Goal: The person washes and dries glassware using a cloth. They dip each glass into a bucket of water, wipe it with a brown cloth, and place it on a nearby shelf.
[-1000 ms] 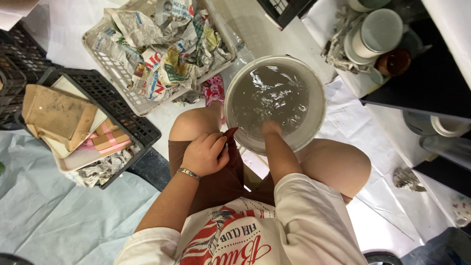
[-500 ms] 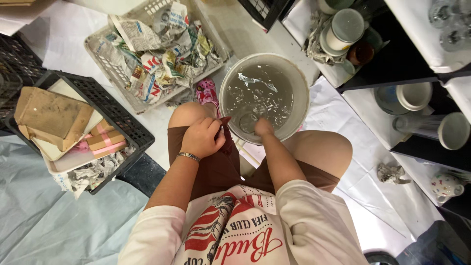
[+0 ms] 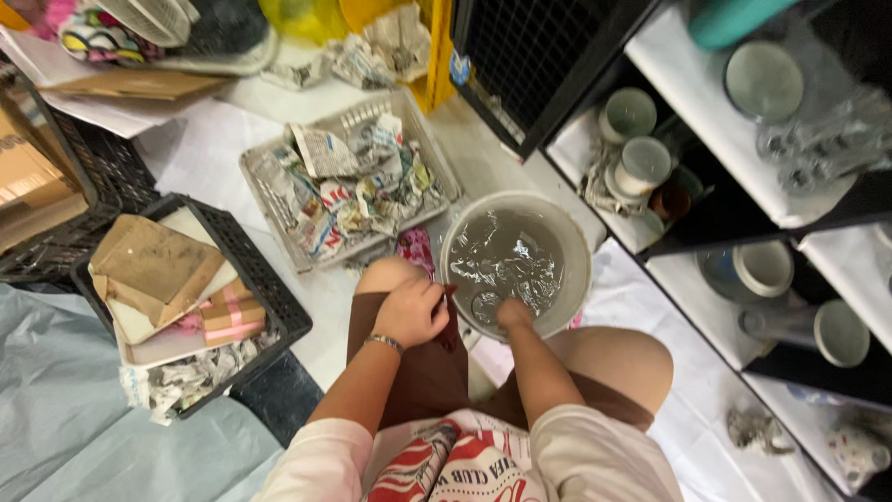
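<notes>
grey water in round bucket (image 3: 576, 244), right hand (image 3: 513, 314) dipped in, left hand (image 3: 411, 312) beside rim

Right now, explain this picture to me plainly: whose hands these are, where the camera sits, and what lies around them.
There is no machine here. A person wears a camera on the head, so the one view looks straight down at their own arms and knees as they sit low over the floor.

The right hand is dipped into a white bucket of cloudy water holding what look like clear glass items. The left hand rests on the knee, gripping the edge of the brown shorts; whether it holds anything else cannot be told.

Around them: a white basket of crumpled newspaper, a black crate with cardboard and pink paper, and dark shelves on the right carrying cups and glasses.
</notes>
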